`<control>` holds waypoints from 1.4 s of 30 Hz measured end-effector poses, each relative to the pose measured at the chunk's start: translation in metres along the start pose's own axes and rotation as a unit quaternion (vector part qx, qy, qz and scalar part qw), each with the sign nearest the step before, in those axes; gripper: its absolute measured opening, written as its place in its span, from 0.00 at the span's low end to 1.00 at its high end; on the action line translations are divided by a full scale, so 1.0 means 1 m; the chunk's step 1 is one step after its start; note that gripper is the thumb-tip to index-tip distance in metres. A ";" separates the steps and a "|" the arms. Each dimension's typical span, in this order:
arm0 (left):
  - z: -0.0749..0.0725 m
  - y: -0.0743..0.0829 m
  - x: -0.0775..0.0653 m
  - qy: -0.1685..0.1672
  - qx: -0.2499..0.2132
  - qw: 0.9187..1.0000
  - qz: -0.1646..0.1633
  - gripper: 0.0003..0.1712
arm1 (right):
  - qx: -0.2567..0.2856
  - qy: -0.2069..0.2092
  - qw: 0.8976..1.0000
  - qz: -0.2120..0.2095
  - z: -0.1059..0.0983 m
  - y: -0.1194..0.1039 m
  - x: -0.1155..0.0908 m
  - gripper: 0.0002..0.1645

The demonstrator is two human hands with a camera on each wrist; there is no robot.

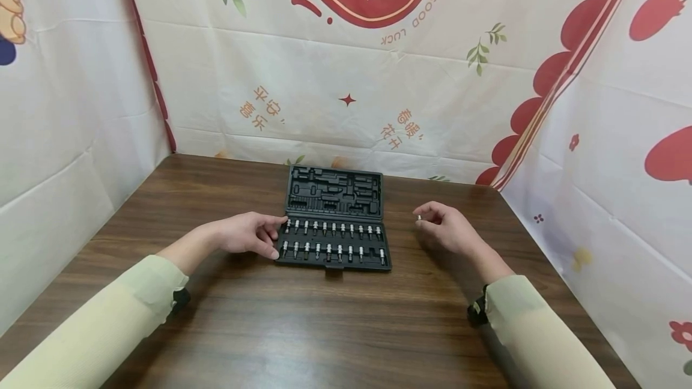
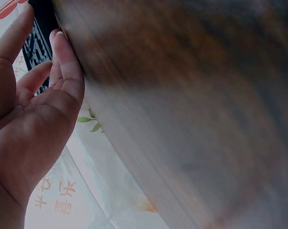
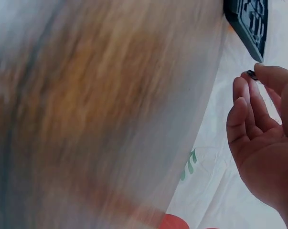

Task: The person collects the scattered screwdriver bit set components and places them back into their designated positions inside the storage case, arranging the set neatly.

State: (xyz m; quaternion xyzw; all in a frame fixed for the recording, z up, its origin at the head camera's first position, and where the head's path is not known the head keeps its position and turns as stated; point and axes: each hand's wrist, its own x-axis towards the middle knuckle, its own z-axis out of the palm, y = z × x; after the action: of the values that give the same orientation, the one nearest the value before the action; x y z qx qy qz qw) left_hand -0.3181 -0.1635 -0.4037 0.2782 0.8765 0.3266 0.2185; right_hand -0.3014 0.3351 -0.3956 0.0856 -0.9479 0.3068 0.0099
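Observation:
A black plastic tool case (image 1: 334, 265) lies unfolded on the table, with two rows of silver bit sockets (image 1: 328, 251) in its near half. One slot (image 1: 372, 253) toward the right of the front row holds no socket. My left hand (image 1: 250, 234) rests against the case's left side, index finger at the hinge end and thumb at the near corner. To the right of the case, above the table, my right hand (image 1: 447, 228) pinches a small bit socket (image 1: 418, 217) between thumb and fingertips. In the right wrist view the bit socket (image 3: 251, 74) shows as a dark tip, mostly hidden.
The case's lid (image 1: 335, 192) stands tilted back at the far side, its moulded recesses facing me. Brown wood-grain table (image 1: 324, 329) surrounds the case. Printed white cloth (image 1: 335, 77) hangs along the back and both sides.

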 end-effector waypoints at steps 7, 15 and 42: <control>0.000 0.000 -0.001 0.000 0.000 1.000 0.000 0.56 | 0.039 0.019 0.999 0.005 0.000 -0.007 -0.002 0.17; -0.001 0.001 -0.002 -0.001 -0.003 1.000 0.003 0.56 | 0.106 0.008 0.994 0.013 0.002 -0.011 -0.007 0.20; 0.001 0.000 0.000 0.001 -0.004 1.000 0.006 0.56 | 0.197 -0.052 0.979 -0.025 0.010 -0.049 -0.024 0.19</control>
State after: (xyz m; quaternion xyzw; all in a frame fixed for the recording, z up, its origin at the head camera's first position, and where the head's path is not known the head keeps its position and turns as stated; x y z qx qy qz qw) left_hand -0.3174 -0.1637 -0.4044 0.2823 0.8736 0.3320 0.2168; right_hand -0.2690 0.2943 -0.3771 0.1259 -0.8656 0.4822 -0.0491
